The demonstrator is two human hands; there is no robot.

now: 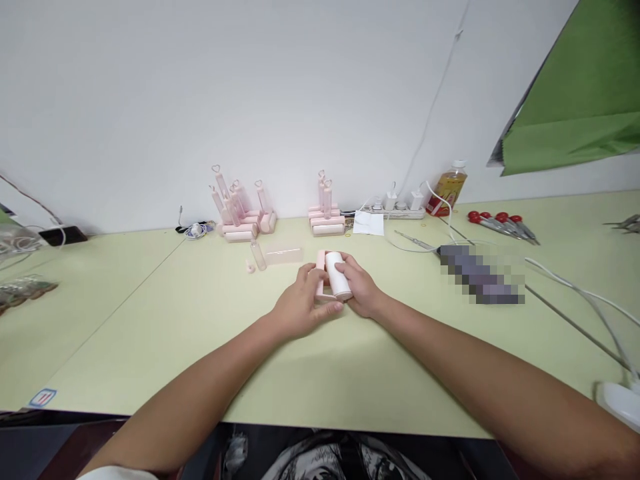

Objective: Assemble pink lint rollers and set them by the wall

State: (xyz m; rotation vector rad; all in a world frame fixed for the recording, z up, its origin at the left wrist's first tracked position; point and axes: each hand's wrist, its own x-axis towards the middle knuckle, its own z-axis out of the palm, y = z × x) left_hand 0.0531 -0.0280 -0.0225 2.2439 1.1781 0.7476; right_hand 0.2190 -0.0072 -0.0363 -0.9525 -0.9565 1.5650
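Observation:
Above the middle of the table, my left hand (304, 303) is wrapped round a pink plastic holder (321, 267). A white roll (339, 277), like a lint roller refill, is gripped in my right hand (361, 283), with the thumb on its side. The roll stands slightly tilted against the holder's right side; whether it sits inside cannot be made out. Just beyond my left hand lie a clear pink tube (258, 255), a flat translucent pink cover (284, 255) and a small pink piece (250, 267).
Pink rollers with heart-topped handles stand by the wall in a left group (240, 232) and a middle group (327, 228). Further right are a white paper (369, 223), a power strip (400, 213), a drink bottle (450, 190), red-handled tools (503, 225) and loose cables (575, 280).

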